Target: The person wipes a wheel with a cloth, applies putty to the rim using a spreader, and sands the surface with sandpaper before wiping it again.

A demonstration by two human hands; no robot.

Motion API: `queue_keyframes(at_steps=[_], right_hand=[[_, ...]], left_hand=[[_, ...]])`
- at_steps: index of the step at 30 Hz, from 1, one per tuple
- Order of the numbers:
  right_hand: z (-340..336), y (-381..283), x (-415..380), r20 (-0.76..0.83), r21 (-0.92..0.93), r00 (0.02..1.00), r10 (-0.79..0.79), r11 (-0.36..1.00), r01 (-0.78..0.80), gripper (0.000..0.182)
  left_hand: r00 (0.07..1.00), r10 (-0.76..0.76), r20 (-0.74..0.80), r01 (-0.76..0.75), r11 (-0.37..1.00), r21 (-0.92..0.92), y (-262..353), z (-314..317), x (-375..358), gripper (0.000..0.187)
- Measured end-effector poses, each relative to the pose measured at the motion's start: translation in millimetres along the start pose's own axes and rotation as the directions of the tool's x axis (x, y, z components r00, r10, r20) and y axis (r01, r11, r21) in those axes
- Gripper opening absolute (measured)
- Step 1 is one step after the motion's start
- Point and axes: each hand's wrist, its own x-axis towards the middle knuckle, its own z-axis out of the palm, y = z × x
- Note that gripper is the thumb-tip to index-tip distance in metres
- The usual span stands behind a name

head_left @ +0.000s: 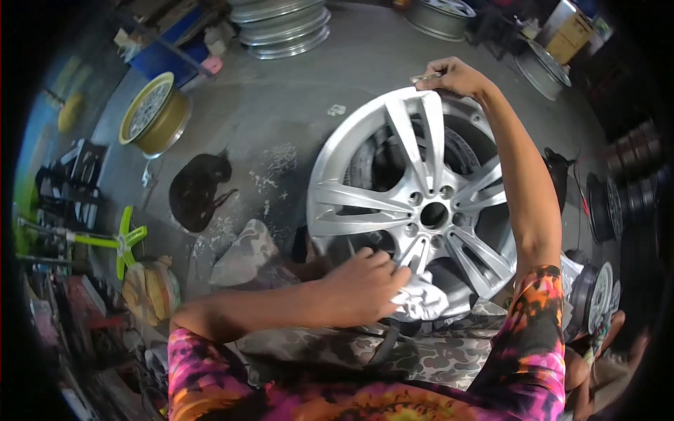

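Note:
A silver alloy wheel rim (405,184) with paired spokes stands tilted in front of my camouflage-clad legs. At its lower part, my left hand (370,286) is closed on a bunched white cloth (424,297), which lies against the bottom spokes. Up at the far edge of the rim, my right hand (455,77) bends over the lip with fingers pressed together. A small, thin, pale piece (424,78) shows at those fingertips, its kind too small to make out. Behind the spokes, a dark round object, perhaps a tyre, is partly hidden.
A gold-lipped rim (156,116) stands on the floor at the left, near a curled black cat (200,191). Stacked silver rims (281,27) are at the back. A green-bladed fan (123,242) is at left. Another person's limbs (597,368) show at lower right, beside another rim (599,291).

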Motion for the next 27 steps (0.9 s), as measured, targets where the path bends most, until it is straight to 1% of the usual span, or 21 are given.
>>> queue_keyframes(at_steps=[1, 2, 3, 4, 5, 6, 7, 8, 9, 10, 12, 14, 16, 18, 20, 21, 22, 24, 25, 26, 27], right_hand=[[11, -21, 12, 0.117, 0.055, 0.988, 0.101, 0.993, -0.108, 0.029], [27, -35, 20, 0.141, 0.050, 0.985, 0.096, 0.993, -0.104, 0.029], [44, -47, 29, 0.183, -0.010, 0.983, 0.035, 0.999, -0.034, 0.029], [60, -57, 38, 0.226, -0.065, 0.974, -0.025, 0.997, 0.041, 0.029], [72, -68, 46, 0.285, -0.144, 0.958, -0.013, 0.988, 0.056, 0.030], [83, -75, 54, 0.302, -0.145, 0.953, -0.018, 0.987, 0.064, 0.030], [92, -83, 59, 0.359, -0.185, 0.932, -0.053, 0.975, 0.126, 0.029], [101, -88, 61, 0.413, -0.220, 0.907, -0.081, 0.958, 0.185, 0.028], [105, -93, 63, 0.417, -0.284, 0.908, -0.033, 0.945, 0.165, 0.027], [114, -96, 60, 0.417, -0.285, 0.909, -0.026, 0.945, 0.158, 0.027], [135, -102, 54, 0.436, -0.294, 0.887, -0.154, 0.907, 0.303, 0.028], [166, -99, 54, 0.468, -0.238, 0.849, -0.246, 0.890, 0.388, 0.027], [189, -98, 56, 0.505, -0.197, 0.827, -0.248, 0.899, 0.390, 0.026], [184, -104, 55, 0.507, -0.231, 0.844, -0.178, 0.915, 0.332, 0.024], [161, -89, 60, 0.460, -0.191, 0.871, -0.174, 0.938, 0.288, 0.027], [138, -83, 57, 0.381, -0.174, 0.910, -0.161, 0.954, 0.242, 0.030], [112, -74, 49, 0.299, -0.158, 0.944, -0.140, 0.968, 0.194, 0.032], [55, -52, 22, 0.106, -0.104, 0.994, -0.022, 0.994, 0.033, 0.036], [27, -32, 8, 0.004, -0.117, 1.000, 0.003, 0.993, -0.002, 0.036], [2, -10, -8, -0.092, -0.126, 0.996, 0.016, 0.992, -0.028, 0.036], [-18, 9, -30, -0.168, -0.081, 0.982, 0.092, 0.991, -0.106, 0.039]], left_hand=[[0.999, 0.031, 0.036, -0.031, 0.999, -0.007, 4, -1, -2, 0.042], [0.996, 0.065, 0.067, -0.063, 0.998, -0.018, 11, 0, -6, 0.044], [0.994, 0.101, 0.032, -0.100, 0.995, -0.019, 11, 7, -11, 0.047], [0.996, 0.082, 0.021, -0.082, 0.996, -0.029, 10, 14, -17, 0.047], [0.993, 0.113, 0.025, -0.112, 0.993, -0.041, 11, 20, -21, 0.048], [0.989, 0.146, 0.030, -0.144, 0.988, -0.051, 11, 24, -25, 0.049], [0.985, 0.144, 0.099, -0.139, 0.988, -0.060, 14, 25, -28, 0.050], [0.986, 0.138, 0.096, -0.132, 0.989, -0.069, 16, 28, -30, 0.050], [0.984, 0.129, 0.126, -0.119, 0.989, -0.084, 19, 31, -31, 0.050], [0.980, 0.126, 0.157, -0.112, 0.989, -0.097, 21, 34, -31, 0.050], [0.982, 0.132, 0.133, -0.118, 0.987, -0.108, 22, 41, -32, 0.049], [0.982, 0.144, 0.119, -0.131, 0.986, -0.106, 19, 42, -32, 0.047], [0.988, 0.124, 0.093, -0.114, 0.988, -0.107, 12, 37, -27, 0.046], [0.987, 0.135, 0.088, -0.131, 0.990, -0.051, 9, 24, -19, 0.044], [0.997, 0.067, 0.043, -0.066, 0.998, -0.012, 4, 11, -15, 0.044], [0.996, 0.047, 0.080, -0.045, 0.999, -0.026, 1, 4, -13, 0.042], [0.999, 0.029, 0.031, -0.028, 0.999, -0.035, -1, 2, -12, 0.041], [0.995, -0.075, 0.068, 0.078, 0.996, -0.041, -1, -19, -3, 0.041], [0.996, -0.042, 0.077, 0.045, 0.998, -0.036, -6, -23, 0, 0.041], [0.996, -0.080, 0.040, 0.081, 0.996, -0.028, -11, -26, 2, 0.040], [0.992, -0.125, 0.002, 0.125, 0.992, -0.022, -15, -30, 3, 0.039]])
